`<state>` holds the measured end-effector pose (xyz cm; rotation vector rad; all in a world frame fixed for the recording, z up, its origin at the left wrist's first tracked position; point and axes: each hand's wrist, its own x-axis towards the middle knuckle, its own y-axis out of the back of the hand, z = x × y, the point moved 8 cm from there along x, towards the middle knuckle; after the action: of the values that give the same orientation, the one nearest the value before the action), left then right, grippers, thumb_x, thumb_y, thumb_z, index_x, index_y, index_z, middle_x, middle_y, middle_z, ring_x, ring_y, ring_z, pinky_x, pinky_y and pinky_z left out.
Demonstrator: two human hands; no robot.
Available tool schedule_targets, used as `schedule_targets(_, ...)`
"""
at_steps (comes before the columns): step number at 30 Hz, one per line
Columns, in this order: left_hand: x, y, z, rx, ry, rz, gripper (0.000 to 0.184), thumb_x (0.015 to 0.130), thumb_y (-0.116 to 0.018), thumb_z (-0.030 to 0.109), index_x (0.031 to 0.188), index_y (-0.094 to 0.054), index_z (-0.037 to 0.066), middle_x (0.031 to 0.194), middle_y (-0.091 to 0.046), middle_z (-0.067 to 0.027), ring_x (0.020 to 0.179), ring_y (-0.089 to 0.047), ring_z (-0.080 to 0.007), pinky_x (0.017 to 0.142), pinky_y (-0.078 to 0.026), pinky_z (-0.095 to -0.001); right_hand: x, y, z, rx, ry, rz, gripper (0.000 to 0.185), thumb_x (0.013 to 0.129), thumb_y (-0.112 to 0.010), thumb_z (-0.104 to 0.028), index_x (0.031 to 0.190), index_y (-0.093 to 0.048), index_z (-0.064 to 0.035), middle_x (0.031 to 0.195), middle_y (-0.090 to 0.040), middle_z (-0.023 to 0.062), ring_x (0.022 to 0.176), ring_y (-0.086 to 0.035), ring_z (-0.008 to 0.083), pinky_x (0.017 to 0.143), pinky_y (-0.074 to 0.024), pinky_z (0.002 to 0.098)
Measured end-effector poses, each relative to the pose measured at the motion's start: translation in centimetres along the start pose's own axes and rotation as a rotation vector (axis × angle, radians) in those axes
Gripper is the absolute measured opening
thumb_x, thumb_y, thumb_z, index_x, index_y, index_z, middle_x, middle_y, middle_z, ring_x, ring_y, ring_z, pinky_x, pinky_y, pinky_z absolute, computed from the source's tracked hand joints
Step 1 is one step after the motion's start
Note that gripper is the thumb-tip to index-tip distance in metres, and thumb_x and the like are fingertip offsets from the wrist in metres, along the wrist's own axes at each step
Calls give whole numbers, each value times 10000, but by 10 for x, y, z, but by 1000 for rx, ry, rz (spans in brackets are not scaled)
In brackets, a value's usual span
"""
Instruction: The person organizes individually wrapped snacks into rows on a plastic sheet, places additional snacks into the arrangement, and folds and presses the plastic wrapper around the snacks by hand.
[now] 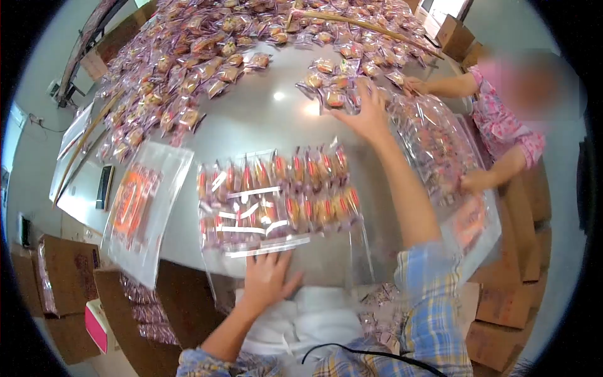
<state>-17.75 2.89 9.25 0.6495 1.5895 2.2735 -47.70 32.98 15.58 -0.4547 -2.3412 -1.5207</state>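
Note:
A clear plastic bag [301,240] lies in front of me, with individually wrapped pastries [320,166] standing in two rows inside it. My left hand [267,276] rests at the near edge of this bag, its fingers stretched out and pointing away from me. Farther off, my right hand [367,116] reaches over a small group of wrapped pastries [335,97], thumb and fingers spread apart. Its fingertips are at the packets; whether they touch them I cannot tell.
A large heap of wrapped pastries [195,41] covers the table's far side, with a wooden stick [361,22] across it. Flat printed bags [135,201] lie at left. On the right, a co-worker's hands [476,181] handle a filled bag [433,141]. Cardboard boxes [505,301] stand below.

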Motion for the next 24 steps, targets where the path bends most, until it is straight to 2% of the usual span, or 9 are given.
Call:
schedule_targets(3,-4,-14,-5,-30,62,-156,600,899,-711,535,1308,-670,97,1409,-588,-158,1347,-516,-342,1191,-270,-589,61,-63,24,-124,-31,-108,1425,585,-720,-934,1696,-177,-224,1750,-70,222,1579,-148,499,1112,-212,844)
schedule_targets(6,-7,-25,-7,-19,69,-214,641,908,-693,562,1366,-648,116,1355,-618,-157,1312,-551,-344,1189,-269,-600,81,-94,3,-164,-120,-376,1450,599,-681,-964,1702,-134,-198,1738,-91,257,1562,-127,559,1210,-229,705)
schedule_targets(8,-1,-24,-5,-6,82,-278,665,920,-674,582,1413,-624,139,1366,-610,-140,1323,-535,-334,1187,-267,-613,80,-93,-31,-324,-58,-409,1428,589,-667,-978,1703,-129,-265,1759,-65,192,1568,-128,543,1115,-246,826)
schedule_targets(13,-4,-27,-3,33,73,-315,684,929,-655,589,1462,-594,166,1366,-601,-117,1319,-515,-301,1134,-297,-614,102,-123,-51,-382,14,-269,1319,619,-736,-885,1687,-207,-319,1753,-131,156,1579,-195,456,1032,-334,834)
schedule_targets(16,1,-20,-1,80,43,-203,704,911,-659,595,1463,-600,163,1338,-611,-108,1276,-537,-299,1116,-323,-598,116,-131,-49,-302,70,-259,1233,645,-741,-863,1665,-285,-342,1665,-306,166,1529,-305,419,1014,-367,806)
schedule_targets(17,5,-19,-2,86,50,-187,708,905,-662,598,1458,-605,159,1332,-614,-109,1272,-540,-300,1121,-323,-596,121,-133,-47,-258,92,-225,1036,696,-756,-782,1582,-468,-327,1515,-448,154,1429,-418,385,997,-389,766)
schedule_targets(20,1,-19,0,98,63,-133,692,871,-682,596,1405,-644,158,1298,-631,-107,1255,-549,-310,1170,-301,-582,128,-133,-45,-229,104,-180,800,766,-746,-717,1402,-636,-244,1449,-499,162,1381,-469,395,1006,-400,728)
schedule_targets(21,1,-18,1,95,65,-118,689,870,-683,591,1405,-645,159,1299,-632,-104,1250,-549,-311,1174,-296,-579,122,-131,-45,-268,130,-109,541,802,-745,-604,1158,-735,-197,1314,-536,142,1267,-522,367,963,-417,699)
schedule_targets(24,1,-18,0,72,78,-79,677,863,-691,573,1398,-651,160,1302,-630,-103,1256,-538,-327,1184,-280,-579,94,-126,-54,-278,199,-25,478,796,-751,-558,1087,-744,-178,1284,-548,136,1209,-537,340,935,-421,671)
